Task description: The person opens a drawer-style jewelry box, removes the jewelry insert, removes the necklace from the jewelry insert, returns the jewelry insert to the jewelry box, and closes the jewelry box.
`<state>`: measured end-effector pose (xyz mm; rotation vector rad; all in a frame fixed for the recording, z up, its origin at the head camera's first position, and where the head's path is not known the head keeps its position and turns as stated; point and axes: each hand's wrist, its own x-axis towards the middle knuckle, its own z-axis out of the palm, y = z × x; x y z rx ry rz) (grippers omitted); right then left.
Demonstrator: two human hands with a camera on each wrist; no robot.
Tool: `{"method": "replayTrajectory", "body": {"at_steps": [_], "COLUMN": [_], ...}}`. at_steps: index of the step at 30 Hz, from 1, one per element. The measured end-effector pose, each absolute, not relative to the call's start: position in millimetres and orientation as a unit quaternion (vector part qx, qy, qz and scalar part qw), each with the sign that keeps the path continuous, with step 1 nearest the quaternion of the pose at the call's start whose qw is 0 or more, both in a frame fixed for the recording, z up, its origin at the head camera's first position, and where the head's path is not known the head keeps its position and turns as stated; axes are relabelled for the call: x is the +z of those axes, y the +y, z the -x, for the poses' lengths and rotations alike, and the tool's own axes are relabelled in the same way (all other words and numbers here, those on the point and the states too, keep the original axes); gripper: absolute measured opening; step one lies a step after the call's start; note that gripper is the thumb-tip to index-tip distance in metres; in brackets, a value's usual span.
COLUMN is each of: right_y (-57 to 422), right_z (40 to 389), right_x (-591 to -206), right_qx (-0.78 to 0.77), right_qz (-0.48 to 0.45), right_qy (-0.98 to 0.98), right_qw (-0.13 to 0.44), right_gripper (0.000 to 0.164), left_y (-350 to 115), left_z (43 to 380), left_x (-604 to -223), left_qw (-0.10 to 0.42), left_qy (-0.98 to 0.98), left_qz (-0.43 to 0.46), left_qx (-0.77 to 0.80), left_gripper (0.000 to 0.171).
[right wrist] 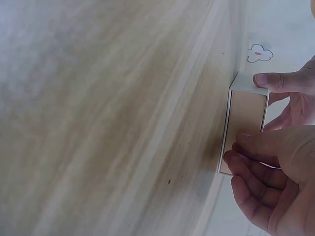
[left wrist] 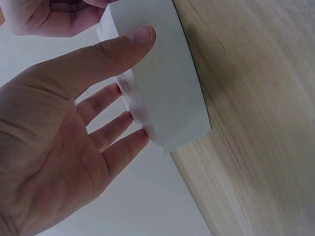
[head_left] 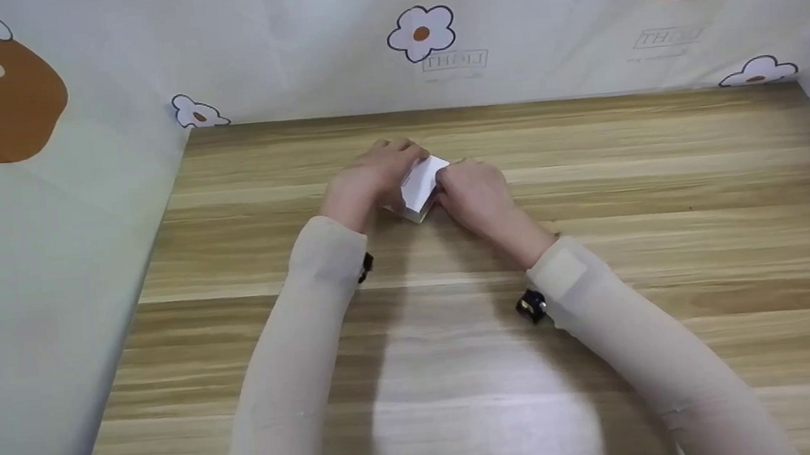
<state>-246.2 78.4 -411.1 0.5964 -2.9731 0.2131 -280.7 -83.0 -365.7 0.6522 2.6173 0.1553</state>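
Note:
A small white box (head_left: 422, 185) stands on the wooden table, between the two hands. My left hand (head_left: 374, 178) holds it from the left. In the left wrist view its thumb lies on one white side (left wrist: 172, 93) and its fingertips touch the adjoining face, which has small faint print. My right hand (head_left: 476, 194) is at the box's right side. The right wrist view shows a brown inner panel (right wrist: 246, 110) framed by the white edges. The right thumb and curled fingertips pinch at this face; what lies between them is hidden.
The wood-grain table (head_left: 673, 231) runs up to a pale curtain-like backdrop (head_left: 328, 49) printed with flowers and brown shapes. Another pale sheet (head_left: 47, 292) borders the left edge. Small black devices (head_left: 531, 306) sit at both wrists, over beige sleeves.

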Motion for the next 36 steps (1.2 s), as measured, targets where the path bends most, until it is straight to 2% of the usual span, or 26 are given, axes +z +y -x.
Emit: {"method": "replayTrajectory", "body": {"at_steps": [12, 36], "right_y": [79.6, 80.9], "right_z": [247.8, 245.2], "right_x": [-411.3, -410.9], "right_qx": [0.082, 0.072], "right_qz": [-0.200, -0.223], "right_qy": [-0.976, -0.970], "right_qw": [0.036, 0.062], "right_gripper": [0.015, 0.016], "left_y": [-80.6, -80.5], "left_z": [279.6, 279.8], "left_x": [-364.2, -366.2], "left_qw": [0.221, 0.212], "left_qy": [0.946, 0.949], "left_qz": [-0.228, -0.225], "left_qx": [0.059, 0.057], "left_gripper": [0.085, 0.085]}}
